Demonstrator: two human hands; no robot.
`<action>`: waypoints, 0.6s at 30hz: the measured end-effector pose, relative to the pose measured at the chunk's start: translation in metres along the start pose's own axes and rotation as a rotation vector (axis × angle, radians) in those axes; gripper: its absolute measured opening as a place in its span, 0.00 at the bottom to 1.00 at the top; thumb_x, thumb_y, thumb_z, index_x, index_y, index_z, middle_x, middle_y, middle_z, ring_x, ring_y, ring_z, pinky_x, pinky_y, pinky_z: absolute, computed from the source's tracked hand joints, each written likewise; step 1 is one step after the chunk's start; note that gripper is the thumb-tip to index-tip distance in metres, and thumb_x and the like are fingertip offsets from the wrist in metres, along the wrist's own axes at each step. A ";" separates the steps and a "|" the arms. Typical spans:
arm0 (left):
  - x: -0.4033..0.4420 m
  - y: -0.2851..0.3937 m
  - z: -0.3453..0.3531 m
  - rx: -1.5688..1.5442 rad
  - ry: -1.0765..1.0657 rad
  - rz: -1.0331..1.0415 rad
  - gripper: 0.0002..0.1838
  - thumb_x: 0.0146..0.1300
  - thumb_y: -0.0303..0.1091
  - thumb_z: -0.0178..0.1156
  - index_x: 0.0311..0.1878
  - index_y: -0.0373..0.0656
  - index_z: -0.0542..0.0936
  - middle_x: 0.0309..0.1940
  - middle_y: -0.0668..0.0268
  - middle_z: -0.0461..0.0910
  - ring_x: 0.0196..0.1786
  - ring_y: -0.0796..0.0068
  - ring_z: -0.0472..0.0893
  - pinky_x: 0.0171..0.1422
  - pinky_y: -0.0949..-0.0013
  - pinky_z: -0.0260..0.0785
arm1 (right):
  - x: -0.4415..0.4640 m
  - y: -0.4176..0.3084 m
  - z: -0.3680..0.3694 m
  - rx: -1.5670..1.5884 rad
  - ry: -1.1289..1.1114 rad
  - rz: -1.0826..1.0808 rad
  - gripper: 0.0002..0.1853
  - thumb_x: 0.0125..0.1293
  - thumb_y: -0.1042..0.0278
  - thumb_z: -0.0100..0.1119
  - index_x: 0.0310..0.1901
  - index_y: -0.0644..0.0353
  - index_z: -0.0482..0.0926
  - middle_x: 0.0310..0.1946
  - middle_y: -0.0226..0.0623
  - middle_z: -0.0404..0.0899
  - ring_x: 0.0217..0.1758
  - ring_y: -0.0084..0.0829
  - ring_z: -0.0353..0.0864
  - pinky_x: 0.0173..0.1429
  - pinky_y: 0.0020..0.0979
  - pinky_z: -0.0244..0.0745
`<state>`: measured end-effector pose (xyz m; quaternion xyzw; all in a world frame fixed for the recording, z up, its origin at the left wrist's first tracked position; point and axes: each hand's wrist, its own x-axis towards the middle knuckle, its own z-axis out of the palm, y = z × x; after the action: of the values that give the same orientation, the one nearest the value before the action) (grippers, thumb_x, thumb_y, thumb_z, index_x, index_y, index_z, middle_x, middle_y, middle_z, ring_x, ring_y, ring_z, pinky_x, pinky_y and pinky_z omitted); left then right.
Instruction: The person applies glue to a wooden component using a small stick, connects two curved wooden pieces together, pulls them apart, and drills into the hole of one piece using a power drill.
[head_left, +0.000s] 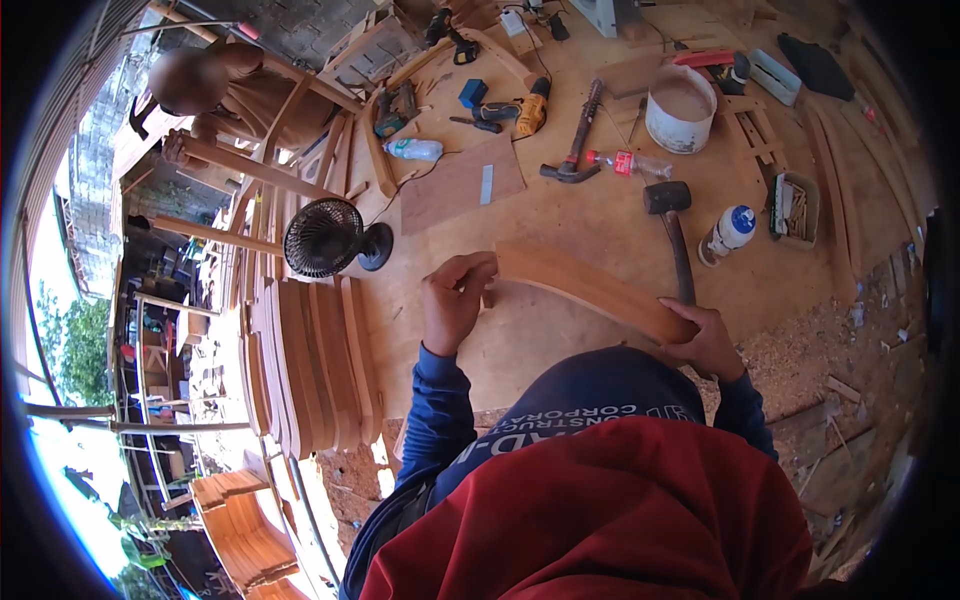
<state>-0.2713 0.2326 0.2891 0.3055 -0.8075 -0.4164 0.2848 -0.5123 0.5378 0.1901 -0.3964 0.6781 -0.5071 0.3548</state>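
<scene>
The long, curved board of light brown wood (585, 288) is near the front edge of the wide plywood surface (530, 345), just before the person's body; whether it rests on it, I cannot tell. The right hand (704, 343) has its fingers closed on the right end of this board. The left hand (455, 302) is at the other end, its fingers bent inward; whether they grip the wood, I also cannot tell.

Most in the way is the mallet with black head and wooden handle (679, 243), because its handle points toward the right hand. Nearer to the right edge I see a white bottle with blue cap (728, 236) and a plastic box of small wooden pieces (797, 241). At the left edge stand a round black fan (324, 238) and, toward the front corner, a stack of curved brown boards (312, 370). Between the board and the thin brown sheet (440, 205) behind, a stretch of surface gives room.
</scene>
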 end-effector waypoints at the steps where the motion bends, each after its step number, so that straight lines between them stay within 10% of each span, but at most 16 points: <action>1: -0.001 0.002 0.001 -0.076 0.026 -0.060 0.11 0.71 0.22 0.64 0.55 0.33 0.85 0.41 0.60 0.90 0.40 0.76 0.88 0.43 0.73 0.82 | 0.000 -0.002 -0.001 0.001 -0.012 0.004 0.38 0.50 0.75 0.75 0.68 0.63 0.79 0.53 0.45 0.87 0.53 0.22 0.83 0.62 0.28 0.77; 10: 0.004 -0.104 -0.011 0.307 -0.094 0.066 0.29 0.66 0.33 0.73 0.68 0.36 0.78 0.46 0.53 0.90 0.46 0.58 0.91 0.52 0.63 0.83 | 0.039 0.022 0.028 -0.048 -0.048 -0.005 0.41 0.47 0.72 0.77 0.69 0.64 0.78 0.58 0.49 0.86 0.59 0.28 0.84 0.66 0.30 0.75; 18: -0.045 -0.206 -0.009 0.598 -0.164 0.040 0.45 0.54 0.43 0.80 0.75 0.45 0.71 0.66 0.51 0.79 0.71 0.47 0.75 0.75 0.51 0.66 | 0.066 0.044 0.034 -0.086 -0.124 0.072 0.41 0.48 0.73 0.78 0.69 0.63 0.78 0.59 0.50 0.85 0.61 0.28 0.84 0.68 0.29 0.74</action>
<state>-0.1827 0.1655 0.1100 0.3253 -0.9203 -0.1781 0.1241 -0.5186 0.4726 0.1345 -0.4173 0.6897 -0.4391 0.3967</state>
